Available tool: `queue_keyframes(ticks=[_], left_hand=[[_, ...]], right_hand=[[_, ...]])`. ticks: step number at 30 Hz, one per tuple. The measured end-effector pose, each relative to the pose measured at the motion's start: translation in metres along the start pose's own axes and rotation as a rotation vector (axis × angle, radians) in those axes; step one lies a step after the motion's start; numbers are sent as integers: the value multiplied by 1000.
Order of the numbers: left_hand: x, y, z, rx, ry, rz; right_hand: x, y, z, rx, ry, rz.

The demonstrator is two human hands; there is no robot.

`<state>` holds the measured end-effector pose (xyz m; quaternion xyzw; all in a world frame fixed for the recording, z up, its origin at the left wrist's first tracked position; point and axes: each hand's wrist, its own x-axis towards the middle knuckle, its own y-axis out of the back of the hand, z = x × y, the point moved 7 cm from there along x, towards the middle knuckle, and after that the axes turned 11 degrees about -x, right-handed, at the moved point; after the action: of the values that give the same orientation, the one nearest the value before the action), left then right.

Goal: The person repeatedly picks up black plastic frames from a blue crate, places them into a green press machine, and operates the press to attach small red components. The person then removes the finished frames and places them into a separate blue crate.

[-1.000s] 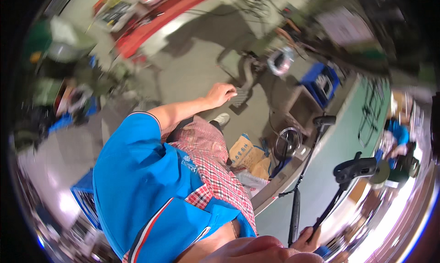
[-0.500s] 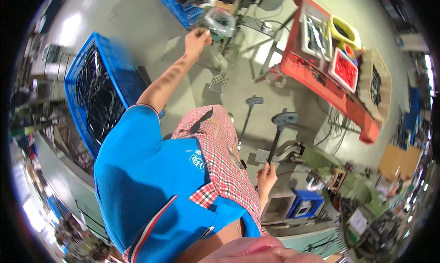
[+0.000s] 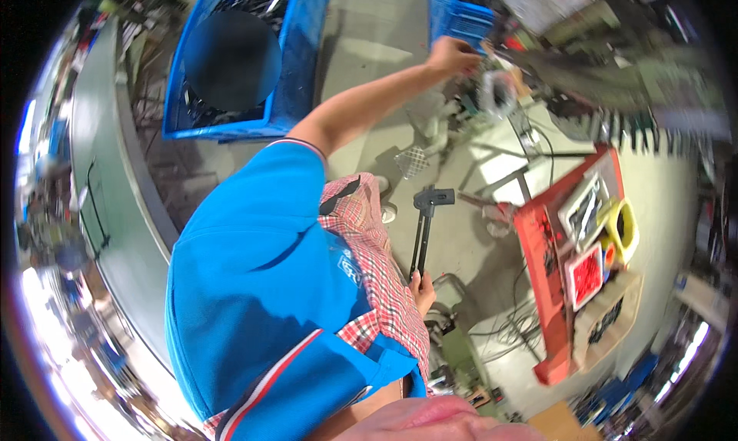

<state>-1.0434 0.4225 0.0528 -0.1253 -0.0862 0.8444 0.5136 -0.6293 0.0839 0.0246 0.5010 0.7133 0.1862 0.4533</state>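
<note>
My left hand [image 3: 453,58] reaches far forward, its fingers curled beside a clear plastic-covered round part [image 3: 498,95] on a machine. Whatever those fingers hold, if anything, is too small and blurred to make out. Lower down, my right hand [image 3: 423,293] is closed around the lower end of a black rod-shaped part with a crosspiece head [image 3: 434,198]. Two dark bars run side by side from the hand up to that head. The part points away from me, above the floor and beside my checked apron [image 3: 373,249].
A blue crate [image 3: 296,64] of black strips stands at the left, partly covered by a dark round blur. Another blue crate [image 3: 469,18] is ahead. At the right, a red bench [image 3: 542,287] carries a yellow bin [image 3: 629,233] and a white-rimmed tray of red pieces [image 3: 586,276]. A metal pedal [image 3: 412,163] sits below the machine.
The view has swung, shifting the bench and crates. My left hand stays near the machine. Two black crosspiece heads showed apart before; one head shows now, close to my body.
</note>
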Motion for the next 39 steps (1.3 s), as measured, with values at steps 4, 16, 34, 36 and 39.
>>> queue_keyframes(ticks=[4,16,34,36,39], left_hand=[[-12,6,10,-116,22,22],[-27,38,-29,772,-434,-400],[-236,814,-153,1539,726,280],[-242,801,-147,1323,738,171],[-215,780,-43,1443,241,492]], right_hand=[[24,-12,12,53,41,-102],[61,-102,-144,-188,37,-290],[127,-230,-266,-307,-95,-513],[129,-223,-281,-299,-9,-464],[131,-215,-302,-235,6,-377]])
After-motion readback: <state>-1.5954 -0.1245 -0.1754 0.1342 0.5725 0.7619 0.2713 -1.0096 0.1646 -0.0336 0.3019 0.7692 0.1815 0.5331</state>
